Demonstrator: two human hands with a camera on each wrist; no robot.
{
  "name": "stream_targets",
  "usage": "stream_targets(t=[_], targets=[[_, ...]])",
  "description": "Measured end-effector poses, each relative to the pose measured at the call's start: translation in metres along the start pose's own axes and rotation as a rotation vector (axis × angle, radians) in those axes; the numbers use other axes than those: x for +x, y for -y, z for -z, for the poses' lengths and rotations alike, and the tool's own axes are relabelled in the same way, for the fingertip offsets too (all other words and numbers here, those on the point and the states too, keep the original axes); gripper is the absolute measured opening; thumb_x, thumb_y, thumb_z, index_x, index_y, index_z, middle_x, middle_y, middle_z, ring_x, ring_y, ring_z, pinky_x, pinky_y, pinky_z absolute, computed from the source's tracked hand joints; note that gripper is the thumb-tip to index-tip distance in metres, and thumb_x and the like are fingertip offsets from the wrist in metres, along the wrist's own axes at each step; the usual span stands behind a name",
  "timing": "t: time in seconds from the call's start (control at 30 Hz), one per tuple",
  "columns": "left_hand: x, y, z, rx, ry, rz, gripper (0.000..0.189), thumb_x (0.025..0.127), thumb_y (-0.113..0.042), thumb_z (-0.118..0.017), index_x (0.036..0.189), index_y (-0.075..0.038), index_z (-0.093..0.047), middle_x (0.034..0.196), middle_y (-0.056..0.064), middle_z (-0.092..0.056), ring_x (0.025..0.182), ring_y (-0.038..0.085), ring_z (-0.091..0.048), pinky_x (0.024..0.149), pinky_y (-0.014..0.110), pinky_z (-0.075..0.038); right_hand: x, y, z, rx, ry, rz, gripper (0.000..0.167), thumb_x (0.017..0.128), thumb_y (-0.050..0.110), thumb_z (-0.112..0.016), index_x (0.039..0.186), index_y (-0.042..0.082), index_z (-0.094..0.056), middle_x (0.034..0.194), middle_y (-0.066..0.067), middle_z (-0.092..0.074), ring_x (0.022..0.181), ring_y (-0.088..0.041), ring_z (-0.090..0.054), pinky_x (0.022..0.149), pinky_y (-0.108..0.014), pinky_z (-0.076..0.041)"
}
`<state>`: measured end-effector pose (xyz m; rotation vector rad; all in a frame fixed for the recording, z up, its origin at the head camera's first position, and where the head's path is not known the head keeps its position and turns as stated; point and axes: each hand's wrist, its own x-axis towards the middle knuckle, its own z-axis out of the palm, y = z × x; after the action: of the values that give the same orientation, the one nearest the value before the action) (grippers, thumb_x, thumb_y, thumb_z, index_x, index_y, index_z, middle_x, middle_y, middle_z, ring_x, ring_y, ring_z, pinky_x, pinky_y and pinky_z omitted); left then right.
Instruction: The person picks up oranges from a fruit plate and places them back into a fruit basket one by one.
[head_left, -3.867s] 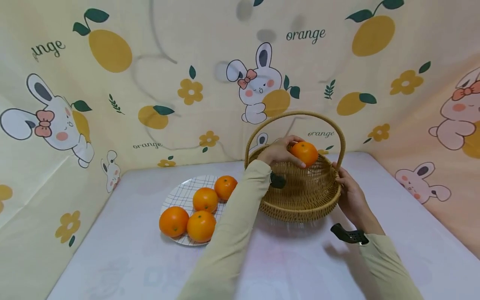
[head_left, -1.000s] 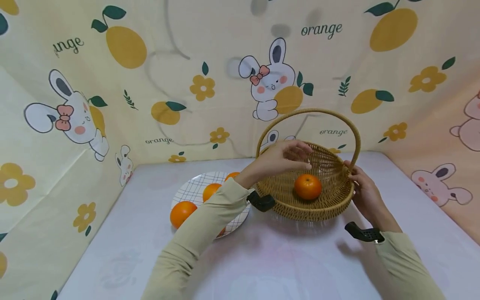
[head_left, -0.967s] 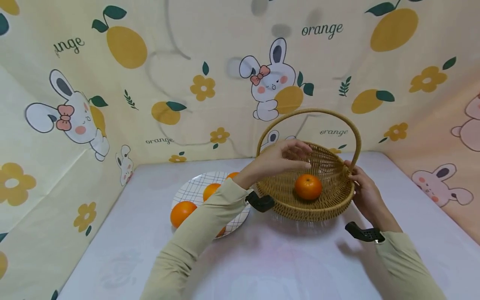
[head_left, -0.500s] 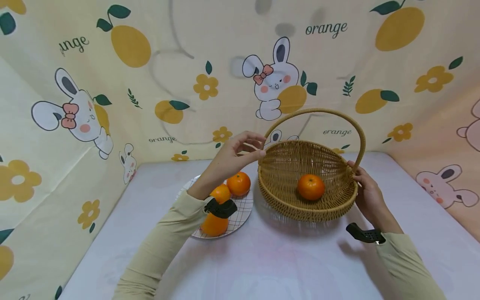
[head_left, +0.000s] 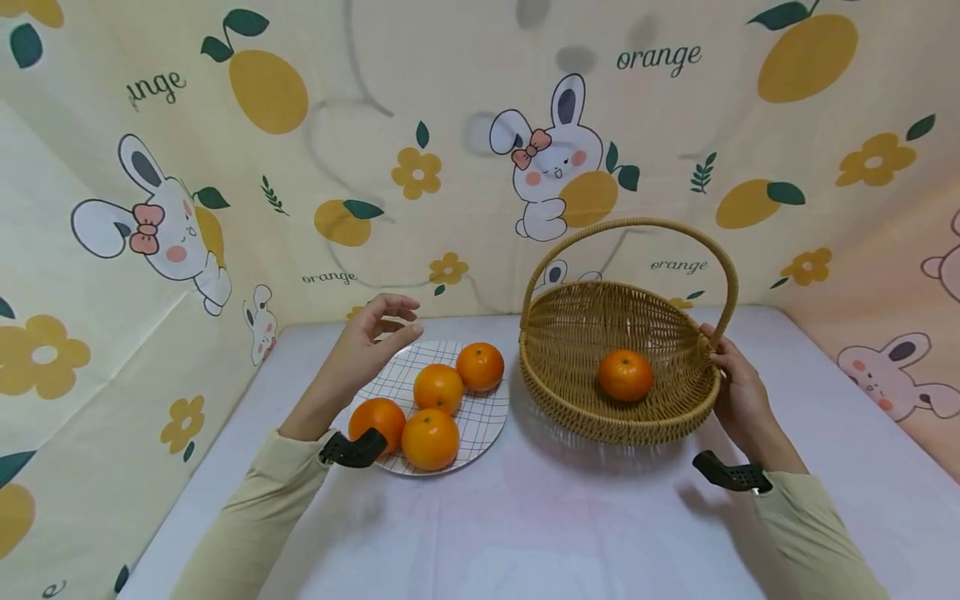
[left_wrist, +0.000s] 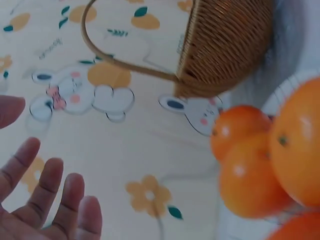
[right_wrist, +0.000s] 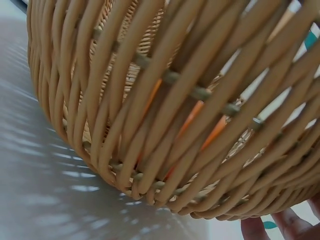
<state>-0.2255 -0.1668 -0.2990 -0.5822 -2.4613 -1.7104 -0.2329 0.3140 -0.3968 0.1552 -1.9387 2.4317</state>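
A wicker basket (head_left: 618,425) with a tall arched handle stands at centre right, with one orange (head_left: 626,375) lying inside. My right hand (head_left: 742,400) grips its right rim near the foot of the handle; in the right wrist view the woven side (right_wrist: 165,100) fills most of the picture and fingertips (right_wrist: 290,222) show at the lower right. My left hand (head_left: 367,350) hovers above the left part of a round plate (head_left: 480,425), its fingers loosely bent around nothing. Several oranges (head_left: 431,439) lie on that plate. In the left wrist view the left fingers (left_wrist: 47,185) are apart from the oranges (left_wrist: 255,175).
A pale table (head_left: 525,533) carries the plate on the left and the basket on the right. Behind it hangs a cream cloth (head_left: 450,83) printed with rabbits, oranges and flowers. Black straps with cameras (head_left: 352,448) sit on both wrists.
The left hand held an orange over the basket; that orange now lies inside it. The left hand has since moved left, out of the basket to above the plate. The right hand stays on the rim.
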Motion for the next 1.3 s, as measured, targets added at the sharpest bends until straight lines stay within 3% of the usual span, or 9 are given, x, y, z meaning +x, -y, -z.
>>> stream_targets(t=[0.3, 0.4, 0.53, 0.77, 0.97, 1.13, 1.3], targets=[[-0.041, 0.046, 0.023, -0.009, -0.081, 0.144, 0.041, 0.098, -0.02, -0.059, 0.132, 0.0, -0.046, 0.13, 0.015, -0.048, 0.112, 0.03, -0.049, 0.092, 0.031, -0.045, -0.001, -0.002, 0.001, 0.05, 0.02, 0.006, 0.053, 0.106, 0.025, -0.028, 0.157, 0.022, -0.013, 0.159, -0.002, -0.004, 0.142, -0.018, -0.007, 0.1, -0.018, -0.032], [-0.051, 0.06, 0.027, 0.013, -0.099, 0.2, 0.044, 0.097, -0.022, -0.061, 0.132, -0.001, -0.046, 0.133, 0.015, -0.047, 0.114, 0.031, -0.048, 0.094, 0.036, -0.044, -0.001, -0.002, 0.002, 0.057, 0.018, 0.002, 0.053, 0.106, 0.025, -0.028, 0.157, 0.022, -0.013, 0.159, -0.001, -0.003, 0.142, -0.017, -0.007, 0.099, -0.018, -0.033], [-0.061, 0.077, 0.03, 0.032, -0.073, 0.251, 0.044, 0.095, -0.021, -0.064, 0.131, -0.001, -0.048, 0.135, 0.017, -0.046, 0.117, 0.034, -0.046, 0.096, 0.042, -0.043, -0.002, -0.002, 0.002, 0.057, 0.007, 0.001, 0.052, 0.106, 0.025, -0.028, 0.157, 0.023, -0.014, 0.159, -0.001, -0.004, 0.142, -0.017, -0.008, 0.1, -0.018, -0.032], [-0.071, 0.097, 0.032, 0.023, 0.037, 0.29, 0.041, 0.093, -0.021, -0.068, 0.127, -0.003, -0.054, 0.137, 0.016, -0.045, 0.123, 0.039, -0.04, 0.096, 0.053, -0.041, -0.001, -0.002, 0.0, 0.049, 0.017, -0.004, 0.053, 0.106, 0.025, -0.027, 0.157, 0.022, -0.012, 0.16, -0.001, -0.001, 0.143, -0.016, -0.005, 0.105, -0.02, -0.027], [-0.075, 0.106, 0.029, 0.043, 0.091, 0.31, 0.045, 0.089, -0.024, -0.073, 0.128, -0.009, -0.056, 0.144, 0.014, -0.04, 0.128, 0.042, -0.034, 0.101, 0.06, -0.032, -0.002, -0.001, 0.0, 0.056, 0.02, -0.002, 0.053, 0.107, 0.026, -0.028, 0.157, 0.023, -0.012, 0.16, -0.001, -0.001, 0.143, -0.017, -0.005, 0.104, -0.02, -0.029], [-0.073, 0.11, 0.025, 0.055, 0.087, 0.367, 0.064, 0.082, -0.023, -0.079, 0.137, -0.014, -0.048, 0.147, 0.013, -0.033, 0.129, 0.044, -0.031, 0.101, 0.06, -0.033, -0.002, -0.002, 0.0, 0.058, 0.015, 0.002, 0.052, 0.107, 0.026, -0.028, 0.157, 0.024, -0.014, 0.16, -0.001, -0.001, 0.143, -0.017, -0.005, 0.106, -0.021, -0.028], [-0.07, 0.111, 0.02, 0.103, 0.059, 0.372, 0.078, 0.078, -0.02, -0.083, 0.143, -0.014, -0.039, 0.144, 0.016, -0.032, 0.127, 0.043, -0.031, 0.101, 0.056, -0.036, -0.003, -0.002, -0.002, 0.047, 0.008, -0.003, 0.053, 0.107, 0.026, -0.028, 0.157, 0.024, -0.012, 0.16, -0.001, 0.0, 0.144, -0.017, -0.004, 0.109, -0.023, -0.024]])
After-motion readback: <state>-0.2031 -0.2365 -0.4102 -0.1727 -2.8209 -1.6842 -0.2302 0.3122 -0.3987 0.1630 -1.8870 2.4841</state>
